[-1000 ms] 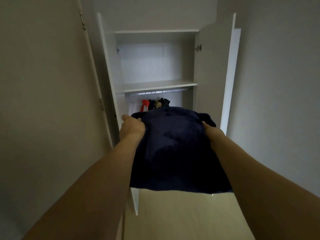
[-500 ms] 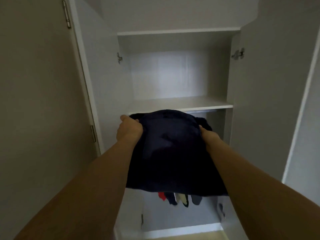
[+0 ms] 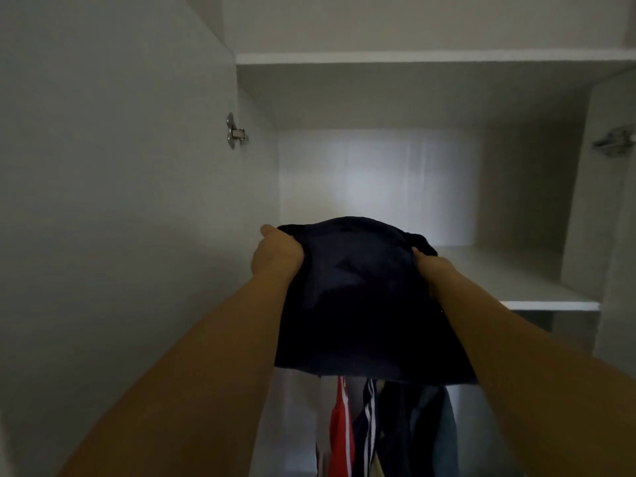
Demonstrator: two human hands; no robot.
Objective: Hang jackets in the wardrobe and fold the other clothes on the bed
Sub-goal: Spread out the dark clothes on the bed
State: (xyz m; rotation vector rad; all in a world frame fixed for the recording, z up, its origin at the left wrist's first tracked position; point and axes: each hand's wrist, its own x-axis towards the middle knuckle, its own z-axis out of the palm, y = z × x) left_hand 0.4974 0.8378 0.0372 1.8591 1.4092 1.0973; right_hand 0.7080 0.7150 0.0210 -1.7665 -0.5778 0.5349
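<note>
Wardrobe shelf (image 3: 537,290) bare ahead; folded dark garment (image 3: 361,297) raised level with it, left hand (image 3: 275,256) and right hand (image 3: 432,270) each clamping a side edge, presumably keeping folds intact for shelving.

The folded garment (image 3: 364,297) I hold is dark navy, plain. The wardrobe (image 3: 395,58) is white — below hang a red jacket (image 3: 340,428) and a navy jacket (image 3: 366,425) with white stripes.
</note>
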